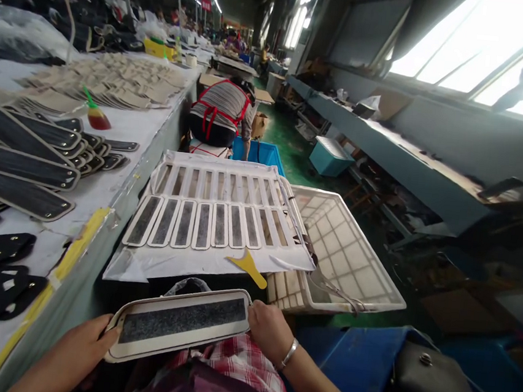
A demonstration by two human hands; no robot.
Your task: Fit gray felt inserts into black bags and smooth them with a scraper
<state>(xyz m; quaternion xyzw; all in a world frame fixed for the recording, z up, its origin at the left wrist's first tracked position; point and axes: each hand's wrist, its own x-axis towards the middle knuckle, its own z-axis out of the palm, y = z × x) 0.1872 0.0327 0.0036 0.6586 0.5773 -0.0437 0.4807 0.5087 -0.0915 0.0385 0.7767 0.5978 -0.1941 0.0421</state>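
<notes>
I hold a long cream strip with a dark grey fuzzy centre [179, 322] across my lap. My left hand [82, 351] grips its left end, fingers curled under the edge. My right hand [269, 329], a silver bracelet on the wrist, pinches its right end. Just beyond lies a white sheet [199, 264] carrying two rows of several similar strips [212, 223]. A yellow scraper [248, 265] rests on the sheet's near edge.
A white plastic crate [352, 260] stands to the right, metal scissors [333, 287] on its rim. The long table [109, 144] at left bears black strips [19, 163], beige pieces and a red-tipped bottle [96, 115]. A person in a striped top [220, 115] bends over ahead. Blue bins sit nearby.
</notes>
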